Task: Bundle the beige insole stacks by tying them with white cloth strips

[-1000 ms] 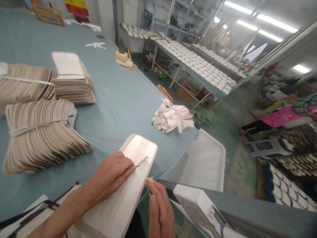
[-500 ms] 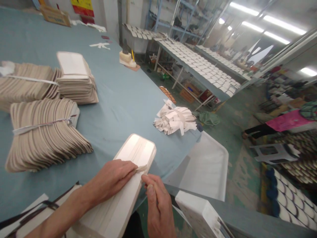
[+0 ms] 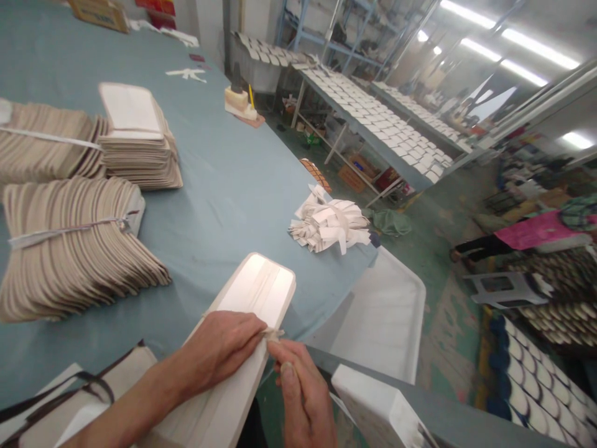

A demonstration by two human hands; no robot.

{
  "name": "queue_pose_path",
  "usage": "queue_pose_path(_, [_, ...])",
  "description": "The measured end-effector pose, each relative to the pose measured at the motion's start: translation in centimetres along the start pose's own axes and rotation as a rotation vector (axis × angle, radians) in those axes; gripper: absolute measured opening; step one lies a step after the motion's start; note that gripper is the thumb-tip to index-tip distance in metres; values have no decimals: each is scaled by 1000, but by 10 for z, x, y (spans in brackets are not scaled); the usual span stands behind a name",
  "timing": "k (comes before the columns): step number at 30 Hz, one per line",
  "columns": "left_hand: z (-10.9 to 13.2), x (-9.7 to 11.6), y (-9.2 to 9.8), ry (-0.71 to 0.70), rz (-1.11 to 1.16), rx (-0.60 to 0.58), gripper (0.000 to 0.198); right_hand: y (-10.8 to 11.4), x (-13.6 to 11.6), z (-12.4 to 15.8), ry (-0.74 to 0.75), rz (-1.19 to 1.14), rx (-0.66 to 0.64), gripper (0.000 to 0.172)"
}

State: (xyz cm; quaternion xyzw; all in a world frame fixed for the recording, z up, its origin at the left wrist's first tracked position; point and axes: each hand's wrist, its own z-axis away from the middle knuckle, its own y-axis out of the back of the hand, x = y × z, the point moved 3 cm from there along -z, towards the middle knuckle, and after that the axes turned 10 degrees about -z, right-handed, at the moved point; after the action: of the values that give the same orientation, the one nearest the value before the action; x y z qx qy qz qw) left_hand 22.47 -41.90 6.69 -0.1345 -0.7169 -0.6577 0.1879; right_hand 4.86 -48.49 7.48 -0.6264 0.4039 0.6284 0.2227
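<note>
A long white stack of flat pieces point(image 3: 254, 298) lies at the near edge of the blue-covered table point(image 3: 224, 180). A thin white strip point(image 3: 273, 334) crosses its right edge. My left hand point(image 3: 219, 348) rests on top of the stack, fingers closed, pinching one end of the strip. My right hand point(image 3: 303, 392) is just beside the stack's right edge, thumb and fingers pinched on the other end of the strip. The two hands meet at the strip.
Tied bundles of beige pieces point(image 3: 74, 242) and a stack point(image 3: 135, 140) lie at the left. A pile of white strips point(image 3: 331, 225) sits near the table edge. A white tray point(image 3: 382, 311) is below the edge. A person in pink point(image 3: 527, 233) bends at the right.
My right hand has come up to the left hand, and both now pinch the strip at the stack's right edge. The loose strip end seen a second ago is drawn in.
</note>
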Motion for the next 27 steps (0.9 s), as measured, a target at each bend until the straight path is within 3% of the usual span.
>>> queue_pose_path(3, [2, 5, -6, -27, 50, 20, 30, -10, -2, 2, 53, 46, 24, 33])
queue_pose_path(6, [5, 7, -11, -11, 106, 20, 25, -19, -6, -2, 108, 50, -34, 34])
queue_pose_path(12, [5, 2, -15, 0, 237, 50, 36, -23, -15, -8, 176, 53, -146, 34])
queue_pose_path(14, [5, 1, -14, 10, 257, 69, 38, -22, -13, -9, 160, 44, -148, 34])
queue_pose_path(19, [5, 3, -11, 52, 269, 33, 38, -15, 8, -15, 42, 70, 63, 30])
queue_pose_path(27, [5, 6, -6, 74, 272, 12, 42, -21, 26, -19, -43, 47, 12, 21])
